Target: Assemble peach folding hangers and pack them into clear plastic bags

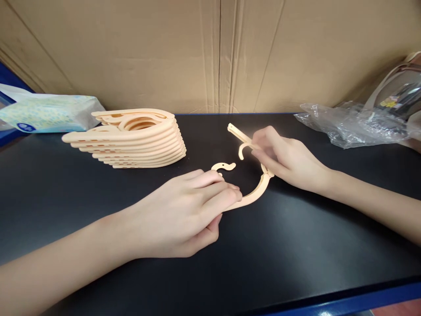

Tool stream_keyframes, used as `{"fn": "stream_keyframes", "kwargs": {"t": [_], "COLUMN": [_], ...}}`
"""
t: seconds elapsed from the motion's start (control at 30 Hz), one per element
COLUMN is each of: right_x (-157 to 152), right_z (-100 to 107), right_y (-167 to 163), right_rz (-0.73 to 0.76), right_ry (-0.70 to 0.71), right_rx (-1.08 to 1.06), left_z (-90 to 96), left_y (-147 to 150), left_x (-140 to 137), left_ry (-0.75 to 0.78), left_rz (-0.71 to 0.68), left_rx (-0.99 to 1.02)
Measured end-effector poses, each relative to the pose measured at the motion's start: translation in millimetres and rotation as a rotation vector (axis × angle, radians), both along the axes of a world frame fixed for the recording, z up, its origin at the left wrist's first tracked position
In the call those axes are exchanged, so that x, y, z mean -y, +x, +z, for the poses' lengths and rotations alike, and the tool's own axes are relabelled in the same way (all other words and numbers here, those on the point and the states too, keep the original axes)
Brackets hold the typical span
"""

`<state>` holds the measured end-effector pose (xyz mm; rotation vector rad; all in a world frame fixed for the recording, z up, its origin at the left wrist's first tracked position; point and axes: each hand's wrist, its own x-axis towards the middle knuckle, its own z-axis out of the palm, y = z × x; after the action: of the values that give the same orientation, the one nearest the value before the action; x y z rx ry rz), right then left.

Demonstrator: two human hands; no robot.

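Note:
A cream plastic folding hanger point(257, 192) is between my two hands, just over the black tabletop. My left hand point(192, 210) has its fingers closed round the hanger's near end, and the palm covers part of it. A curved hook piece point(226, 166) pokes out beyond those fingers. My right hand point(284, 159) pinches the hanger's far arm point(239, 133), which points up and left. A joint between the two arms shows just below the right fingers. To the left stands a neat stack of matching folded hangers point(138, 142).
A soft pack of tissues point(54, 112) lies at the back left. Crumpled clear plastic bags point(355, 123) are at the back right. A cardboard wall point(148, 52) closes off the far side of the black table point(312, 259), which has a blue edge.

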<state>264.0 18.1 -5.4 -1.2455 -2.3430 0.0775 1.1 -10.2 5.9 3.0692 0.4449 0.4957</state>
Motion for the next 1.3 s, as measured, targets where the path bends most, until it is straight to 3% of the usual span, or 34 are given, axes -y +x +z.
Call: {"fn": "stream_keyframes", "kwargs": {"t": [0.1,0.3,0.63,0.77,0.97,1.1,1.3], "right_x": [-0.2,-3.6,-3.6,-5.5,-5.6,-7.3,-1.4], "right_z": [-0.4,0.1,6.0,9.5,17.1,18.8,18.7], "right_y": [1.0,4.9,11.8,10.7,10.2,9.0,4.3], "right_rz": [0.096,0.169,0.179,0.098,-0.103,-0.263,-0.365], "right_ry": [0.06,0.214,0.087,0.027,-0.05,-0.096,-0.056], "right_rx": [0.05,0.172,0.286,0.357,0.497,0.587,0.702], "left_z": [-0.7,-4.2,-3.3,-3.3,-6.6,-6.7,-3.2], "left_y": [-2.0,-8.3,-5.4,-4.6,-3.9,-3.0,1.1], "left_x": [-1.4,-7.8,-9.9,-8.9,-2.2,2.9,6.6], "left_ry": [-0.067,-0.125,-0.03,0.025,0.258,0.335,0.393], "left_rz": [0.011,0.21,0.393,0.413,0.524,0.592,0.669], "left_rx": [0.026,0.101,0.031,0.029,-0.09,-0.147,-0.224]}}
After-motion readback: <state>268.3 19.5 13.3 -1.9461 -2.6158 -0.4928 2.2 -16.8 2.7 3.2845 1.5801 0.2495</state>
